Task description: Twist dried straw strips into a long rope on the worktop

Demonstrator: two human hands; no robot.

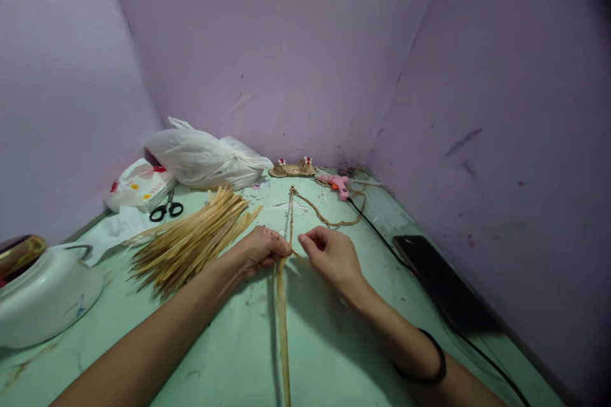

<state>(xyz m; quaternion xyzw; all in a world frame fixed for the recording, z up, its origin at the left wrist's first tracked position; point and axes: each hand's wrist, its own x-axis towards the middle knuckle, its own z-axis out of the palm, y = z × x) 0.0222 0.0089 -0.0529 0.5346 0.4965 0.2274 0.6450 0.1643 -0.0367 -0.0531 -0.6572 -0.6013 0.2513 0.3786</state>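
A thin braided straw cord (291, 219) runs from a small peg near the back of the table down to my fingers. My left hand (264, 248) pinches the cord's lower end, where loose strands begin. One long pale straw strand (282, 331) hangs from there toward me. Just right of the cord, my right hand (334, 259) has its thumb and forefinger curled together near a short strand end; what lies between them is too small to make out. Left of my left hand lies a spread bundle of dry straw strips (191, 245).
Black-handled scissors (166, 210), a tissue pack (140, 186) and a white plastic bag (205, 156) lie at back left. A white bowl (48, 296) stands at left. A woven straw piece (292, 170), pink glue gun (337, 184) and black phone (443, 283) are also on the table.
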